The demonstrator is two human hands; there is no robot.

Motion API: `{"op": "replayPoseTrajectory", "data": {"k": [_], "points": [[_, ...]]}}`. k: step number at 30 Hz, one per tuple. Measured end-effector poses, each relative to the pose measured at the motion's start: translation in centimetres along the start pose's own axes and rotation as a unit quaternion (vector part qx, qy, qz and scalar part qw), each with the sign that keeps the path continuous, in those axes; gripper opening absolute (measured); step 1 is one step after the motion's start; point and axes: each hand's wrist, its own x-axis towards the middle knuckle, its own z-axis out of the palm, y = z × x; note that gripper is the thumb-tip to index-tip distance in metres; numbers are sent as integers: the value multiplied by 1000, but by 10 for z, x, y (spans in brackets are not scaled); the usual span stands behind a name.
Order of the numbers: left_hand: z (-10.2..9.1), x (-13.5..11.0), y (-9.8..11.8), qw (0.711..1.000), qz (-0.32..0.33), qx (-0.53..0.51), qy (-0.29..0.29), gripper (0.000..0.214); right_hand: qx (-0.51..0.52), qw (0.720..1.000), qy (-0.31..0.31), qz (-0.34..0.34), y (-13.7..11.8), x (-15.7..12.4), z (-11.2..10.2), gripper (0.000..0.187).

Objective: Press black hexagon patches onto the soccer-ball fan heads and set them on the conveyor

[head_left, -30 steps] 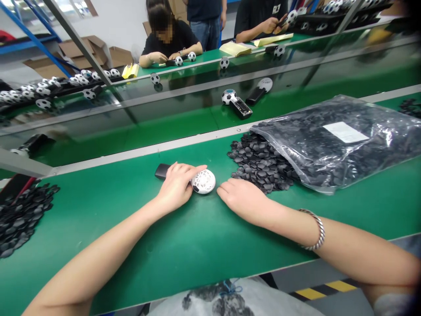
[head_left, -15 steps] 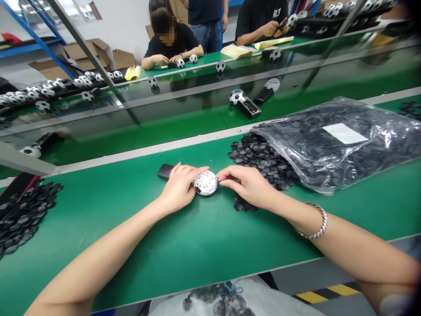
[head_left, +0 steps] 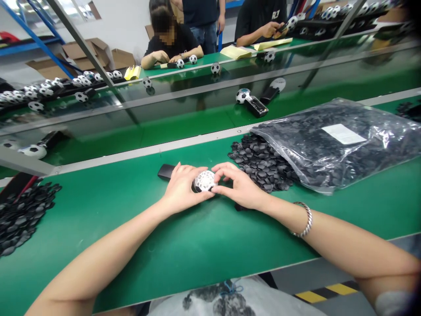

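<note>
- ball-shaped fan (head_left: 204, 180) lies on the green desk (head_left: 197, 245), center, between both hands; white lattice head, black handle (head_left: 165, 171) sticking out to the left.
- left hand (head_left: 180, 188): grip closed over the handle end and the head's left side, pinning it to the desk.
- right hand (head_left: 241, 188): grip pinched, thumb and forefinger on the head's right edge.
- looks light, hard plastic; open lattice shell is probably thin and could crack if squeezed.
- round smooth head likely rolls or slips; handle or head rim seems the safest hold.
- pile of black pieces (head_left: 259, 160) just beside the right hand, spilling from plastic bag (head_left: 345, 145).
</note>
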Motion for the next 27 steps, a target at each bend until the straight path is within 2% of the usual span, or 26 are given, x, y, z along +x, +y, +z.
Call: {"op": "replayPoseTrajectory", "data": {"k": [5,14,17,20,23,25,27], "points": [[2,0,1,1000,-1,-15,11,55,34,998,-19,50,-2,2,1,28],[-1,1,-1,999,20,-43,9,51,0,999,4,39,-1,6,6,30],[-1,1,-4,998,47,-41,-7,53,-18,998,-32,44,-3,11,-4,26],[1,-1,-6,997,70,-34,-21,68,-138,985,-93,38,-4,13,-23,23],[0,-5,-6,998,52,-27,-13,73,-305,942,-120,66,-1,10,-37,20],[-4,-7,-6,998,43,-38,-40,67,-342,926,-133,86,3,7,-41,12],[-9,-10,-5,993,41,-61,-90,64,-342,924,-146,85,5,6,-41,4]]}}
